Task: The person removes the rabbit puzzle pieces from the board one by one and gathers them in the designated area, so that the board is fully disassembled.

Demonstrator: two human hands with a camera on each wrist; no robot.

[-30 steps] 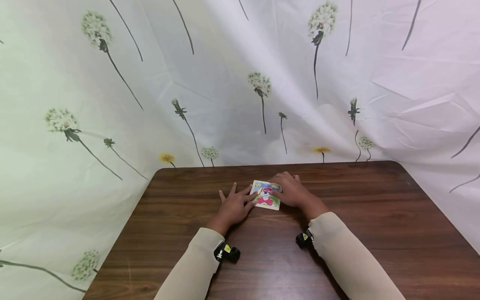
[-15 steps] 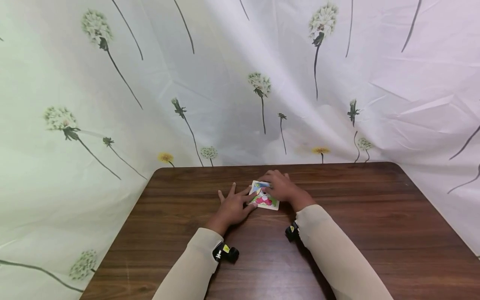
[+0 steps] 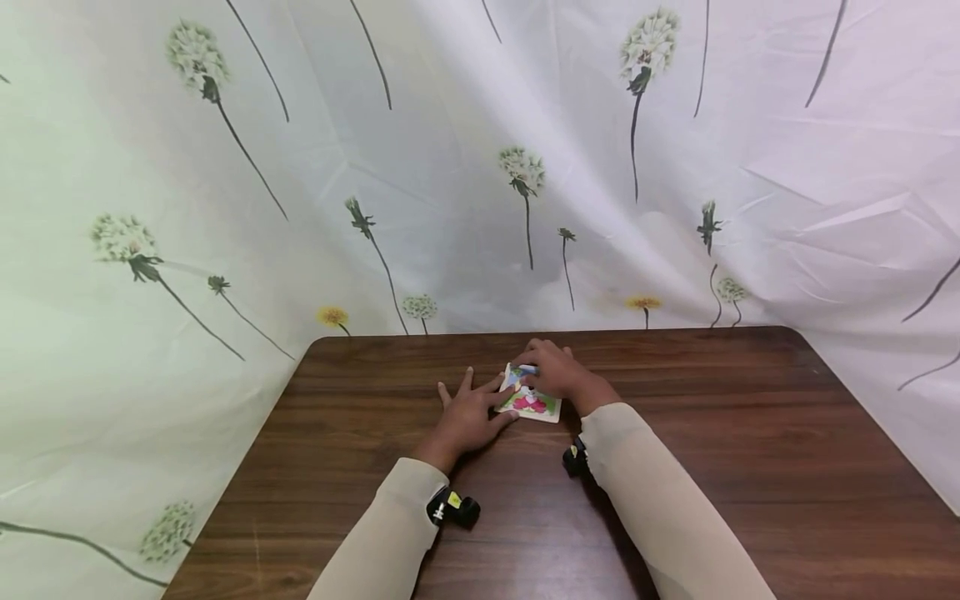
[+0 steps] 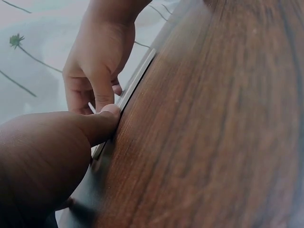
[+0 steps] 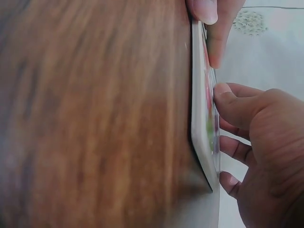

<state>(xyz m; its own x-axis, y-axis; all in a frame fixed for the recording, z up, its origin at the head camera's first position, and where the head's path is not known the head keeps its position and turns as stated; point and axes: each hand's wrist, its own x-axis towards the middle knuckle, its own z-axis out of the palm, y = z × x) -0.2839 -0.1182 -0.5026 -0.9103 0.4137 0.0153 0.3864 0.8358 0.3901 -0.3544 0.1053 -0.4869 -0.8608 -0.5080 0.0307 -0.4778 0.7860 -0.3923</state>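
Observation:
A small square picture board [image 3: 534, 405] with a pink and white cartoon animal and a pale border lies flat on the table. My left hand [image 3: 467, 418] rests at its left side with spread fingers, index fingertip on the picture and thumb at the near left corner. From the upper right my right hand [image 3: 557, 372] reaches over the board. Its thumb touches the picture, while its bent fingers lie over the top part and hide it. In the right wrist view the right hand [image 5: 275, 128] shows its thumb against the board's face [image 5: 210, 102]; whether it pinches any piece is hidden.
The brown wood-grain table [image 3: 360, 400] has rounded far corners. A white cloth [image 3: 450, 183] printed with dandelions hangs behind it and at both sides. Black wrist cameras [image 3: 454, 507] sit on both beige sleeves [image 3: 660, 500].
My right hand has moved left across the top of the board, from its right edge towards its upper left corner. The left hand and the board have hardly moved.

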